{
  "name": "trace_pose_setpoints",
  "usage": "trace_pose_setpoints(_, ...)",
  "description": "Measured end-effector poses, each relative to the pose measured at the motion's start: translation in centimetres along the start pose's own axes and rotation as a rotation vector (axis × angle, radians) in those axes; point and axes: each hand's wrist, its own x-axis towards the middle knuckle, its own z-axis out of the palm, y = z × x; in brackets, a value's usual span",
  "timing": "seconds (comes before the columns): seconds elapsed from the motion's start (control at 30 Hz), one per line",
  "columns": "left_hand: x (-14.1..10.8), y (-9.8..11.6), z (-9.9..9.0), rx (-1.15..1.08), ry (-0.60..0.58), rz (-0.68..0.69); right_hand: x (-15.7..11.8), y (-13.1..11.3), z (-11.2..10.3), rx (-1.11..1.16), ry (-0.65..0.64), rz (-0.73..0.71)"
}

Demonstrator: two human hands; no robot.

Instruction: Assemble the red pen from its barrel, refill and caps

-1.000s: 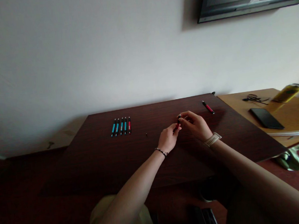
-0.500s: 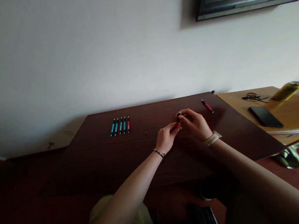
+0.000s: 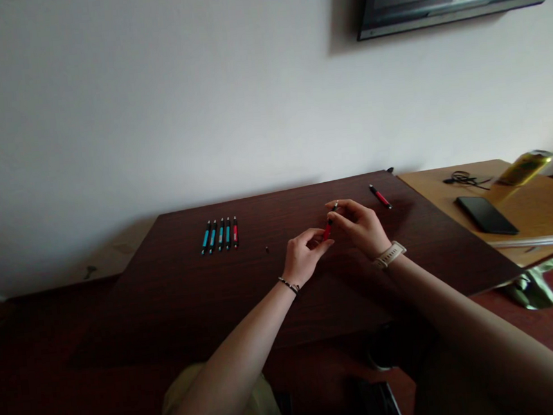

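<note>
Red pen [image 3: 327, 231] is held tilted over the table [image 3: 190, 279], body pinched by the left hand [image 3: 302, 255], upper end gripped by the right hand [image 3: 363, 227], probably just so it's kept from wobbling.

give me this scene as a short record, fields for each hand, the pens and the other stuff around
right hand: pinching the black end of a red pen
left hand: at that pen's lower red end; grip unclear
row at left: four blue pens, then one red-and-black pen at the right end
lone pen: spare red pen, far right of the dark table
small item: tiny dark piece between row and left hand
side table: phone, cable, yellow can
</note>
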Motion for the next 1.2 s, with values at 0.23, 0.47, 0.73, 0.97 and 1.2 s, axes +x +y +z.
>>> trace_pose_setpoints(0.23, -0.2, -0.1, -0.4, -0.055, 0.039, -0.02, 0.0, 0.3, 0.0, 0.099, 0.003, 0.065)
trace_pose_setpoints(0.47, -0.8, 0.8, -2.5, 0.055, 0.027, 0.019, -0.5, -0.2, 0.5, 0.153, -0.083, 0.1)
trace_pose_setpoints(0.73, -2.0, 1.3, -6.3, 0.18, -0.002, 0.022, -1.1, -0.7, 0.6, 0.141, -0.333, 0.049)
trace_pose_setpoints(0.97, -3.5, 1.1, -8.0, 0.222, -0.021, 0.022, -1.7, -0.8, 1.8, 0.076, -0.398, 0.021)
trace_pose_setpoints(1.2, -3.6, 1.0, -8.4, 0.152, -0.035, -0.022, -1.6, -0.4, 2.0, 0.099, -0.409, 0.043)
